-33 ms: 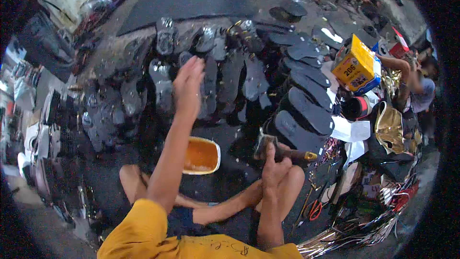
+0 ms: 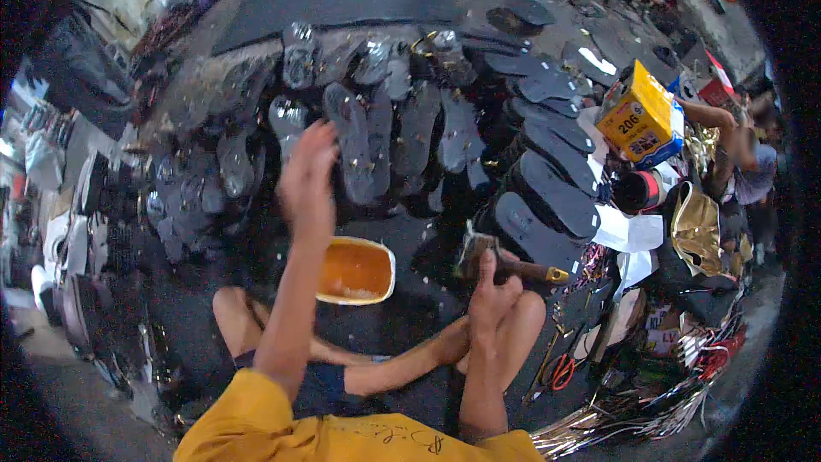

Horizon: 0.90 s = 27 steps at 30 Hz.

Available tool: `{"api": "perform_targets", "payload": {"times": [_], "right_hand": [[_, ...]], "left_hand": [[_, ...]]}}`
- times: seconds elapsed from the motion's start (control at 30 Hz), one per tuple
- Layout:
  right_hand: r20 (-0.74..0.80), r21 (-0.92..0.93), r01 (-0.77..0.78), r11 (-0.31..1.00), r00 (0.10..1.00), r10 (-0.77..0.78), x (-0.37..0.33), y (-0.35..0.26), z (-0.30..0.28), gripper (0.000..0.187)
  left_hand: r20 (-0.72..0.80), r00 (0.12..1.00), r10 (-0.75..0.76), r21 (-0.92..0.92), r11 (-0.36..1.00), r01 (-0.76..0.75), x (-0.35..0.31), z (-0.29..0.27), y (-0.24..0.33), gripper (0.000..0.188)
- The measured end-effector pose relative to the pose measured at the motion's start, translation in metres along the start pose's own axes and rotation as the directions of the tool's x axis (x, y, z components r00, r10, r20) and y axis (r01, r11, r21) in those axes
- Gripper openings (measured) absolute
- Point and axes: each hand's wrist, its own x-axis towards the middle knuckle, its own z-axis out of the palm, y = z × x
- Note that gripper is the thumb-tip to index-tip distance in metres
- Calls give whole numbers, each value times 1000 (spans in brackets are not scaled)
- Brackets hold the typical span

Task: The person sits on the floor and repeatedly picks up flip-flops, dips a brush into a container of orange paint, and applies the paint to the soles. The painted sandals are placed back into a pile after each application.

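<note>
My right hand is wrapped round a wide flat brush with a brown handle and a yellow tip. The brush is held level above my right knee, its broad head toward the left. My left hand is raised over the rows of dark shoe soles, its somewhat blurred fingers stretched away from me; nothing shows in them. Below it, partly behind my left forearm, stands a white-rimmed tub of orange-brown liquid. More soles lie overlapping in a curved row at the right.
A yellow box and a gold piece of material lie on the right, near another person's arm. Orange-handled scissors and shiny strips are at the lower right. A dark sheet lies at the back.
My left hand has drawn back toward me and to the left, uncovering a sole. The right hand with the brush has hardly moved.
</note>
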Motion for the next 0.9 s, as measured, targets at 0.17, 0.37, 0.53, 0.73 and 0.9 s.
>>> {"api": "perform_targets", "payload": {"times": [0.17, 0.37, 0.53, 0.73, 0.9], "right_hand": [[-24, -523, 185, 832, 973, -231, -22, -16, 14, 37], [545, -78, 494, 866, 749, -378, -79, -91, 39, 28], [717, -13, 777, 630, 446, -535, -92, -48, 96, 23], [684, -47, 852, 522, 408, -605, -92, -23, 100, 23], [473, -49, 535, 843, 756, -453, -68, -52, 78, 26]], "left_hand": [[-648, 744, 164, 710, 486, 511, -292, -334, 2, 67], [-1000, 11, 8, 9, -166, 986, -622, -534, -25, 99], [-954, 91, -287, 94, 3, 996, -670, -528, -62, 95], [-881, -172, -442, -412, 534, 738, -594, -545, -55, 76], [-745, -53, -665, -624, 667, 406, -569, -588, -70, 61]]}}
